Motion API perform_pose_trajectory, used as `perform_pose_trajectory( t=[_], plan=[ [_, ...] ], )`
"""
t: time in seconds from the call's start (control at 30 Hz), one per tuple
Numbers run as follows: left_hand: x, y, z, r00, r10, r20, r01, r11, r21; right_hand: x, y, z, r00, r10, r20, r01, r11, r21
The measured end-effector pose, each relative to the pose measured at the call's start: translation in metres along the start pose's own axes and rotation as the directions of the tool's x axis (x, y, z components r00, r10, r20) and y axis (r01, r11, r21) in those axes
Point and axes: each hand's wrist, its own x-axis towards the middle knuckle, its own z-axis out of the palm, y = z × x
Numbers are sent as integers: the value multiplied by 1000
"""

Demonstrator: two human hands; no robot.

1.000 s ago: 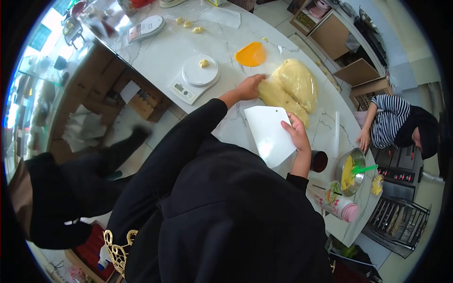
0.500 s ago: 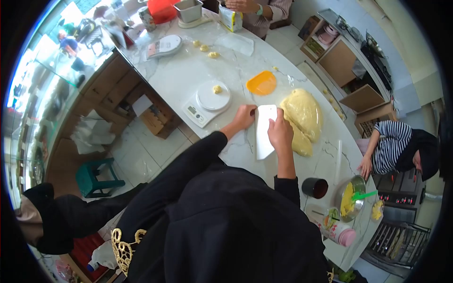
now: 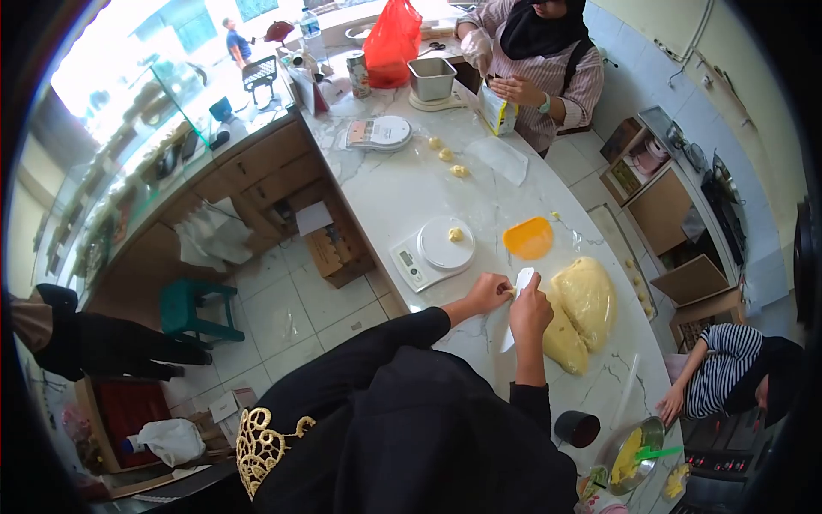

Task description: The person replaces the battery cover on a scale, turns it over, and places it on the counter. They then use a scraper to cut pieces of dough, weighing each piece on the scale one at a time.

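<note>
Right hand (image 3: 531, 310) grips a white dough scraper (image 3: 523, 277) on edge on the marble table (image 3: 402, 188), just beside the yellow dough mass (image 3: 586, 295). Left hand (image 3: 488, 291) curls at the blade; whether it grips anything cannot be told. A kitchen scale (image 3: 432, 253) stands near.

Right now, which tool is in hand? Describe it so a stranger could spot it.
On the white marble counter, find the big yellow dough mound. Just left of it, the white flat plastic scraper is held nearly on edge by the right hand, the left hand touching it. The orange plastic scraper beyond lies flat, untouched.
</note>
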Motion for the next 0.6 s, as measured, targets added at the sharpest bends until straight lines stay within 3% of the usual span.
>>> perform_pose_trajectory(
  t=[0.27, 0.33, 0.37, 0.4, 0.47, 0.57, 0.6],
  plan=[
    [-1, 4, -6, 997, -73, -1, 73, 997, 24, 18, 13, 16, 994, 80, 81, -90, 987, 135],
    [3, 9, -12, 980, -180, -83, 175, 983, -61, 25, 32, 25, 990, 111, 84, -124, 977, 171],
    [4, 13, -19, 971, -202, -125, 196, 979, -58, 18, 47, 36, 997, 75, -1, -70, 940, 335],
    [5, 22, -29, 975, -183, -129, 177, 983, -55, 11, 59, 46, 994, 49, -94, 2, 876, 483],
    [7, 36, -56, 960, 88, -267, -95, 995, -14, -9, 75, 62, 975, 84, -204, 83, 716, 694],
    [14, 37, -107, 930, 162, -330, -99, 975, 200, -43, 83, 63, 964, 175, -198, 33, 661, 750],
    [17, 31, -122, 913, 199, -357, -91, 950, 299, -51, 86, 64, 944, 191, -271, 84, 653, 752]
  ],
)
